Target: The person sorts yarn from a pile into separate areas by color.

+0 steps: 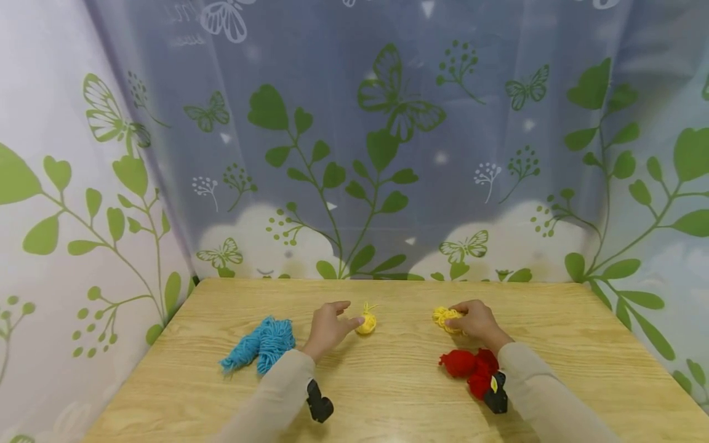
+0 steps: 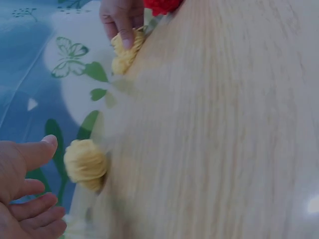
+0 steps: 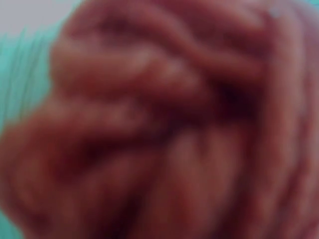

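My left hand (image 1: 328, 329) is beside a small yellow ball of yarn (image 1: 367, 324), fingers spread. The left wrist view shows a gap between its thumb and that yarn ball (image 2: 85, 163). Farther right, my right hand (image 1: 475, 321) pinches a looser yellow yarn bundle (image 1: 443, 318) between thumb and fingers. The same grip of the right hand (image 2: 122, 20) on the bundle (image 2: 119, 62) appears at the top of the left wrist view. Red yarn (image 3: 149, 114) fills the right wrist view, close and blurred, so the right hand is hidden there.
Blue yarn skeins (image 1: 271, 344) lie on the wooden table (image 1: 388, 381) left of my left forearm. Red yarn bundles (image 1: 460, 363) lie by the right wrist, partly behind its black wrist camera (image 1: 495, 397). A patterned curtain (image 1: 343, 154) stands along the table's far edge.
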The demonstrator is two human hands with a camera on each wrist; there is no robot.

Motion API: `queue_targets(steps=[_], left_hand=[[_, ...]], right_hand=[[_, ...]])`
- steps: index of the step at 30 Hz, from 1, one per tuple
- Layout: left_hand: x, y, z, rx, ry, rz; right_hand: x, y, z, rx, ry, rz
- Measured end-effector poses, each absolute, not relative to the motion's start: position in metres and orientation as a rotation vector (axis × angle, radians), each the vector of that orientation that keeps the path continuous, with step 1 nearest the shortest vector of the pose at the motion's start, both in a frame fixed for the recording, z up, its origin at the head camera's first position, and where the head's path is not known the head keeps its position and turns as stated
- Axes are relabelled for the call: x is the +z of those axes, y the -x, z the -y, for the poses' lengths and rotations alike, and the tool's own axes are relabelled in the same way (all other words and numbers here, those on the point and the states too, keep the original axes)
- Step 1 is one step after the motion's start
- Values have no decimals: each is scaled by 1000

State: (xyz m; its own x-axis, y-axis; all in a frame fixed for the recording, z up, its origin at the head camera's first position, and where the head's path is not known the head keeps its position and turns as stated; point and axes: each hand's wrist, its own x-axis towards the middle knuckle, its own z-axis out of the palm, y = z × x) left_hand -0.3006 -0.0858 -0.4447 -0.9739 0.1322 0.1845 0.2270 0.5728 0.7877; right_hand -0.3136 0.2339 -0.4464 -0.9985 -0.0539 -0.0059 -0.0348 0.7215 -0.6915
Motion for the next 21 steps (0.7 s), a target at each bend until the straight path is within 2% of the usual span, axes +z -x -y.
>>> queue_targets(steps=[14,21], left_hand=[[-471,300,57,-1405,326,2605],[-474,301,55,-1400,324,2589]], right_hand=[[-455,322,-239,-1210,137,-2876],[-448,315,-234,-1196,46,-2885]])
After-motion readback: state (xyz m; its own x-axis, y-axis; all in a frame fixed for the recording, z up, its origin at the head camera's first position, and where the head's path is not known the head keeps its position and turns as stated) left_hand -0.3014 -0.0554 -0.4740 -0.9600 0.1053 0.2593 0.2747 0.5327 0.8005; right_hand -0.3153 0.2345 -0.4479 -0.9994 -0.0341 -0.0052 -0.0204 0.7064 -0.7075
